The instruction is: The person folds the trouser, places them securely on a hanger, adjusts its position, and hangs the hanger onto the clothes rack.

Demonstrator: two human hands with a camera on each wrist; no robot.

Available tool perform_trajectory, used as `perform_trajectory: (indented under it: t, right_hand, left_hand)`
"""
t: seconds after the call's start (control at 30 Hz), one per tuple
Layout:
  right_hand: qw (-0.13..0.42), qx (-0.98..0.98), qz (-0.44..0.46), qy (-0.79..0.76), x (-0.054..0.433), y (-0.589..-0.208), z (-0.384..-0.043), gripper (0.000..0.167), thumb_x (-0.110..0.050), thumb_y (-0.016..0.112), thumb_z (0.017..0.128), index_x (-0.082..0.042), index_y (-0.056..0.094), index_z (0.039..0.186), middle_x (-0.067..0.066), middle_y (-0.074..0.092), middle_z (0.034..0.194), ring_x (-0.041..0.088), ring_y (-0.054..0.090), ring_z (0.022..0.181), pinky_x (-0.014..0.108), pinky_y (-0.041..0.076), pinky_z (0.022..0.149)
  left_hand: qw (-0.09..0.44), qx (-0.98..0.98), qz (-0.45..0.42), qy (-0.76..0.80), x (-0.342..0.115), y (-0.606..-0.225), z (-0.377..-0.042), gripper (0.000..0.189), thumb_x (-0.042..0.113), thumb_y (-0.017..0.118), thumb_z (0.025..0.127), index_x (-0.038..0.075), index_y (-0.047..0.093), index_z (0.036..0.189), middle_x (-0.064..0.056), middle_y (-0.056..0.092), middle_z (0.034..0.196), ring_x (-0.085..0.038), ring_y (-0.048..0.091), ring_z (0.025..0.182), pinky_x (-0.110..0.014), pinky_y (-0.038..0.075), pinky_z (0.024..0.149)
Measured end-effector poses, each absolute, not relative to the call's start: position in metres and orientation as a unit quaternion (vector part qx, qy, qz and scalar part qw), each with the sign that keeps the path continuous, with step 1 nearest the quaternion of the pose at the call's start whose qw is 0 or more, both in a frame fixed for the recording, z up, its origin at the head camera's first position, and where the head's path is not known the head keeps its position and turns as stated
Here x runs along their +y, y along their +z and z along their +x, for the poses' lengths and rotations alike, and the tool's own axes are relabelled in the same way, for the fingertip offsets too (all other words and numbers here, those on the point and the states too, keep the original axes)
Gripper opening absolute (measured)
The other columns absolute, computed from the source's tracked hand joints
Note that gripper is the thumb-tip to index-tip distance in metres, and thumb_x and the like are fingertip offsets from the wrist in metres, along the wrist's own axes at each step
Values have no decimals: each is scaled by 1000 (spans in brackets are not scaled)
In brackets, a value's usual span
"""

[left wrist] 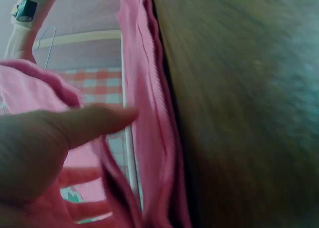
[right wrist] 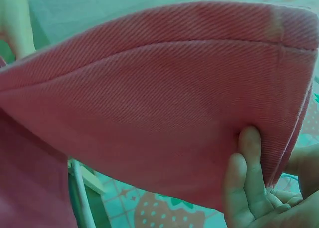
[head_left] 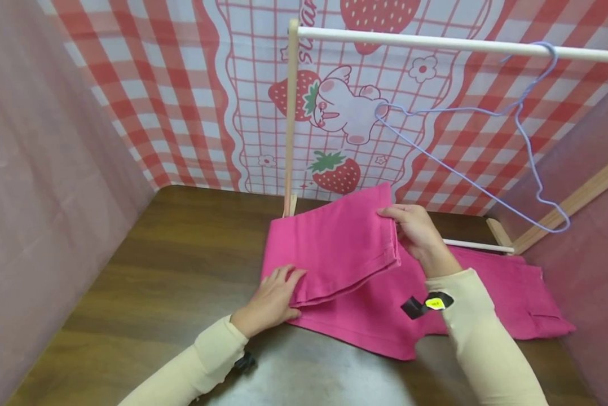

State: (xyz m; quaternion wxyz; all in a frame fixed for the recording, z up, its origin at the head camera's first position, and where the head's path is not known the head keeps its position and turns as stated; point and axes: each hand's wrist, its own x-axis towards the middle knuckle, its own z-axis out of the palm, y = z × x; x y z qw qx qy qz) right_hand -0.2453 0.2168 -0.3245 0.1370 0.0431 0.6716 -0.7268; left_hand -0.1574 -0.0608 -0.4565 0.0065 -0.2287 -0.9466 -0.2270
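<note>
Pink trousers [head_left: 370,327] lie across the table, their leg end folded back over at the left. My right hand [head_left: 418,234] pinches the hem end of that folded-back leg and holds it raised above the layer beneath. In the right wrist view, the fingers [right wrist: 251,148] lie on one face of the twill cloth near the hem. At the fold's near left edge, my left hand [head_left: 269,301] touches the cloth with spread fingers. Its thumb [left wrist: 99,123] stretches out straight in the left wrist view, between the lifted leg and the lower layer.
A white rail [head_left: 415,40] on wooden posts [head_left: 291,118] stands behind the trousers. From it hangs a lilac wire hanger [head_left: 524,127] at the right. A checked strawberry cloth [head_left: 182,96] backs the brown table [head_left: 182,242], with pink curtains [head_left: 45,141] at the sides.
</note>
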Motion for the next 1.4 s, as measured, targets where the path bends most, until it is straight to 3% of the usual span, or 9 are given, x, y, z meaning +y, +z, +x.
perform_trajectory:
  t: [0.23, 0.6, 0.67, 0.7, 0.8, 0.87, 1.13, 1.4]
  right_hand:
    - [131, 681, 57, -718, 237, -330, -245, 19, -14, 64, 93, -18, 75, 78, -5, 70, 73, 6, 68, 66, 22, 57, 63]
    - [116, 733, 77, -666, 288, -343, -242, 15, -21, 65, 93, -27, 73, 82, -10, 70, 76, 4, 67, 69, 24, 57, 63]
    - [116, 767, 80, -626, 296, -347, -242, 8, -24, 63, 94, -22, 71, 94, -13, 68, 75, 3, 66, 70, 24, 57, 64]
    - [117, 784, 80, -604, 300, -350, -241, 14, -24, 61, 95, -17, 69, 104, -14, 67, 75, 2, 65, 70, 24, 57, 64]
    - [125, 831, 75, -537, 311, -360, -239, 45, -27, 57, 97, 2, 53, 132, -16, 64, 75, 0, 63, 71, 24, 56, 66]
    - [131, 856, 70, -495, 319, -367, -237, 60, -28, 54, 98, 14, 39, 139, -14, 63, 79, 0, 61, 71, 24, 55, 66]
    - [118, 913, 59, -386, 346, -389, -226, 53, -24, 53, 99, 18, 47, 131, -1, 62, 86, 2, 56, 69, 24, 50, 63]
    - [96, 934, 39, -343, 367, -401, -229, 48, -22, 54, 99, 18, 53, 125, 6, 66, 82, 5, 53, 69, 25, 46, 62]
  left_hand:
    - [83, -957, -191, -202, -71, -466, -158, 61, 11, 83, 71, 6, 57, 126, -19, 55, 127, -36, 51, 120, -48, 47, 89]
    - [117, -961, -146, -203, -87, -465, -159, 56, -1, 74, 68, 8, 62, 122, -16, 59, 125, -35, 53, 118, -46, 48, 86]
    - [117, -961, -144, -206, -87, -465, -159, 55, -1, 73, 69, 8, 62, 122, -16, 59, 125, -35, 53, 118, -46, 48, 87]
    - [117, -960, -145, -207, -87, -465, -158, 55, 0, 73, 69, 7, 62, 122, -16, 59, 126, -35, 53, 118, -46, 48, 87]
    - [117, -959, -148, -213, -83, -465, -157, 54, 3, 74, 70, 7, 61, 122, -17, 58, 126, -35, 53, 118, -47, 49, 89]
    - [119, -957, -151, -218, -80, -464, -157, 55, 6, 76, 70, 6, 60, 123, -17, 58, 127, -36, 53, 118, -47, 48, 90]
    - [95, -957, -175, -212, -64, -467, -154, 66, 16, 82, 71, 5, 55, 131, -17, 57, 128, -35, 54, 118, -46, 49, 90]
    - [12, -964, -224, -140, -59, -468, -154, 73, 25, 81, 76, 2, 50, 138, -19, 54, 133, -35, 53, 118, -48, 48, 93]
